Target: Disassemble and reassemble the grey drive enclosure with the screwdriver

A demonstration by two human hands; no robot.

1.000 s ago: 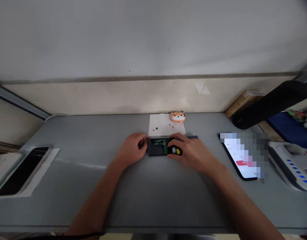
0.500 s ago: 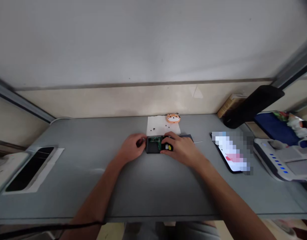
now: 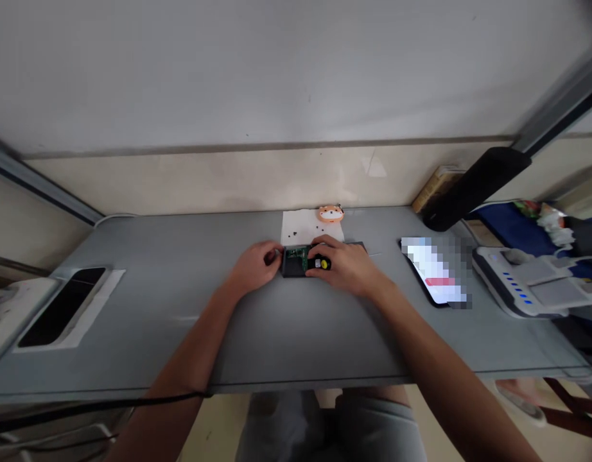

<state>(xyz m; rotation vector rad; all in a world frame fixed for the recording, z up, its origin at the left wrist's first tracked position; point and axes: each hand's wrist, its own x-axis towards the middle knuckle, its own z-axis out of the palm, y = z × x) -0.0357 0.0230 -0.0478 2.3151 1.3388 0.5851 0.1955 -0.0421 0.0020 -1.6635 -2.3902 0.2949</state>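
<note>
A small dark electronic device (image 3: pixel 294 265) lies opened on the desk, with a green circuit board (image 3: pixel 298 252) showing inside its housing. My left hand (image 3: pixel 256 266) has its fingers curled together at the left edge of the housing. Over the right side, my right hand (image 3: pixel 341 264) grips the device between thumb and fingers, covering part of it. Between those fingers shows a black part with a yellow spot (image 3: pixel 323 264). A dark flat piece (image 3: pixel 357 246) sticks out behind my right hand. Just beyond the device, several tiny dark screw-like bits rest on white paper (image 3: pixel 300 221).
An orange-and-white animal-face case (image 3: pixel 330 213) sits on the paper's far corner. To the right are a lit phone (image 3: pixel 428 273), a black cylinder (image 3: pixel 476 189), a book (image 3: pixel 438 186) and a white power strip (image 3: pixel 517 282). Another phone (image 3: pixel 62 308) lies at left on paper.
The whole view has shifted, so the desk appears higher. Both hands stay at the device with nearly the same grip.
</note>
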